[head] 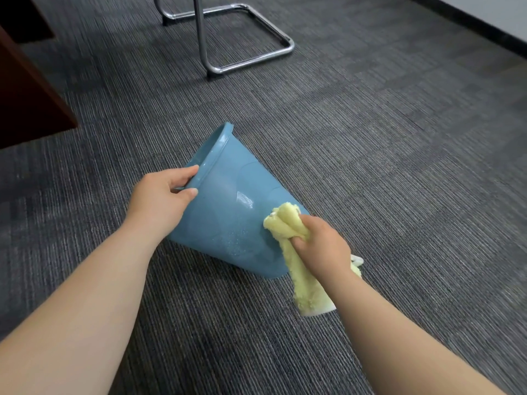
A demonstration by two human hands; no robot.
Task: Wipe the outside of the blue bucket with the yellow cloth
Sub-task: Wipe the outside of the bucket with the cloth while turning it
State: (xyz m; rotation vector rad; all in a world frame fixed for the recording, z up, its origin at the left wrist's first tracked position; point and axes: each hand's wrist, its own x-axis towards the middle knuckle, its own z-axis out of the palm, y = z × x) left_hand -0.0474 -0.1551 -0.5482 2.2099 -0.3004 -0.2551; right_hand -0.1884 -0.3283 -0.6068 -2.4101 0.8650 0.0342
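Observation:
The blue bucket (228, 206) lies tipped on its side on the grey carpet, its mouth facing left and away from me, its base toward the right. My left hand (162, 198) grips the rim, fingers curled over the edge and thumb on the outer wall. My right hand (322, 246) is shut on the bunched yellow cloth (288, 226). The cloth's crumpled end presses against the bucket's outer wall near the base, and its loose tail hangs below my fist. A wet sheen shows on the wall above the cloth.
A chrome chair frame (251, 57) stands on the carpet beyond the bucket. A dark reddish-brown piece of furniture (25, 89) fills the upper left. A black baseboard (484, 27) and light wall run along the upper right. Grey carpet (399, 166) surrounds the bucket.

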